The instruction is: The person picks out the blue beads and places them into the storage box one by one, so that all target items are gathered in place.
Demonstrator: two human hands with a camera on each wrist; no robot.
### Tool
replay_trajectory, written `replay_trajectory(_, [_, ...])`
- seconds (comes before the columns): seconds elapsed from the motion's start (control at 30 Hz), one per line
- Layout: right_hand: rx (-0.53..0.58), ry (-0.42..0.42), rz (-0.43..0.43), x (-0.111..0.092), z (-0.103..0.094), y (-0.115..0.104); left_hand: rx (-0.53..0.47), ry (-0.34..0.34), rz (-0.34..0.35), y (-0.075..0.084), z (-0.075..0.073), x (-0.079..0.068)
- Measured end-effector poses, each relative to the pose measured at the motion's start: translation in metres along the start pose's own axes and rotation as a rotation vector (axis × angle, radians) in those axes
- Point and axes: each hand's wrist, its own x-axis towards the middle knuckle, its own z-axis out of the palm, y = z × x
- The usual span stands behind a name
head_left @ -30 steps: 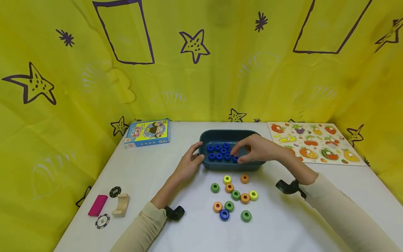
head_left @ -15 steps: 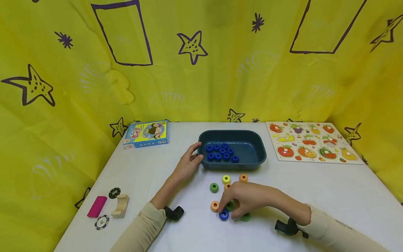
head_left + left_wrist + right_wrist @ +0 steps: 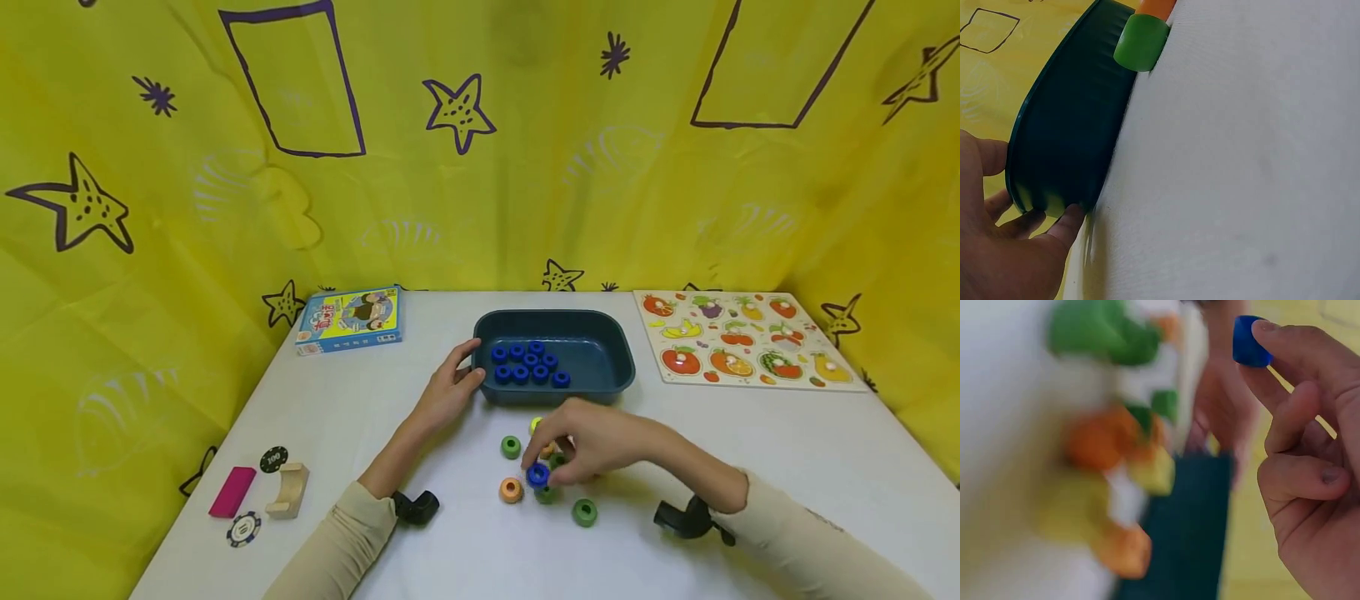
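My right hand (image 3: pixel 600 442) pinches a blue bead (image 3: pixel 537 476) with a hole through it between thumb and index finger, raised above the table. In the right wrist view, this bead (image 3: pixel 1250 342) sits at the fingertips while the other fingers curl in. My left hand (image 3: pixel 446 392) holds the left end of a dark teal plastic bin (image 3: pixel 615 388); in the left wrist view its fingers and thumb (image 3: pixel 1067 225) spread around that end. Several blue beads (image 3: pixel 530 361) lie in the bin's left half. Loose green (image 3: pixel 586 512), orange (image 3: pixel 511 490) and yellow beads lie in front, some hidden by my right hand.
A blue and yellow box (image 3: pixel 351 320) is at the back left, a fruit puzzle board (image 3: pixel 750 342) at the back right. A pink block (image 3: pixel 232 492), a wooden arch (image 3: pixel 288 490) and two chips (image 3: pixel 243 529) lie at the left. Yellow cloth surrounds the table.
My right hand moved from the bin down to the loose beads, took hold of the blue one, and has lifted it slightly toward the bin. My left hand stays on the bin.
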Motion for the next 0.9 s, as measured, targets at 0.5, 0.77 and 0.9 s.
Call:
replay_trajectory(0.5, [-0.104,0.381,0.398,0.02,-0.079,0.108,-0.013,0.0,0.002,0.0,0.001,0.0])
replay_trajectory(0.77, [-0.147,0.347,0.471,0.024,-0.074,0.127,-0.033,0.007,0.012,-0.012,0.002,0.007])
replay_trajectory(0.9, [-0.164,0.304,0.472,0.026,-0.071,0.129,-0.045,0.024,0.03,-0.031,0.005,0.014])
